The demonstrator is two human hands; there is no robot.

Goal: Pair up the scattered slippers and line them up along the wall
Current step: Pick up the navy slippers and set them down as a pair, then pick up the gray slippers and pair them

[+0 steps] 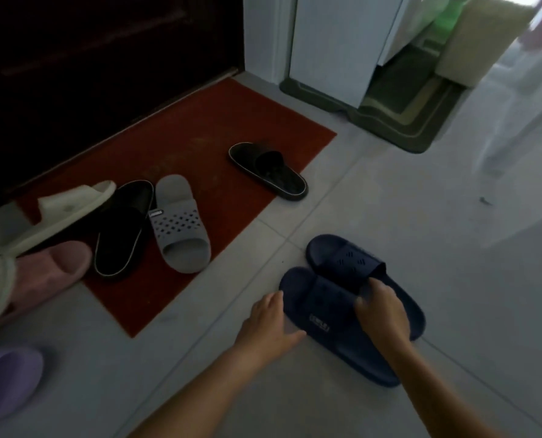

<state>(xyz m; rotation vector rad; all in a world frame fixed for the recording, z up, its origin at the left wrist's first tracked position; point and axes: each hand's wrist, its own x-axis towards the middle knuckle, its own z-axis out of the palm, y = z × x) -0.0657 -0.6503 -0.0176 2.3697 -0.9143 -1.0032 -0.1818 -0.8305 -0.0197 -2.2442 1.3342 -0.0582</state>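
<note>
Two navy slippers lie side by side on the grey tile floor. My right hand [382, 308] grips the strap of the far navy slipper [345, 257], with its fingers also over the near navy slipper [323, 314]. My left hand [268, 324] rests open against the near slipper's left edge. On the red doormat [219, 128] lie a grey slipper [181, 222], a black slipper [121, 229] beside it, and a second black slipper [268, 169] apart to the right. A cream slipper [70, 210], a pink slipper [45, 273] and a purple slipper [4, 380] sit at the left.
A dark door [89, 58] stands behind the red mat. A white wall [263, 36] and a green mat [405, 109] lie at the back right. A blurred person in pale clothes [522, 99] stands at the right edge. Bare tile stretches across the right side.
</note>
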